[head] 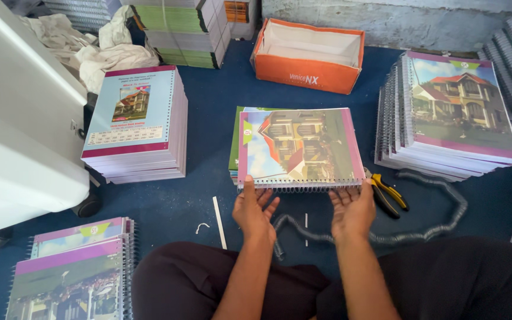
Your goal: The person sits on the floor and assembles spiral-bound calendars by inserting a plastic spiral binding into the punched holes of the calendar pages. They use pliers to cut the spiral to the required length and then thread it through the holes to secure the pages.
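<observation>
The person sits on the blue carpet floor (208,118) with a small pile of notebooks with a colourful house picture on the glossy cover (299,147) in front of the knees. The left hand (255,207) and the right hand (351,208) are both open, palms up, fingertips touching the near edge where the silver wire spiral binding (300,188) runs. Neither hand grips anything. To do this well, I think both hands should press the spiral evenly from the two ends, so the coil stays straight and the covers stay squared. The yellow-handled pliers (388,192) lie just beside the right hand, and a long loose coil of wire spiral (422,228) curves behind it on the floor.
</observation>
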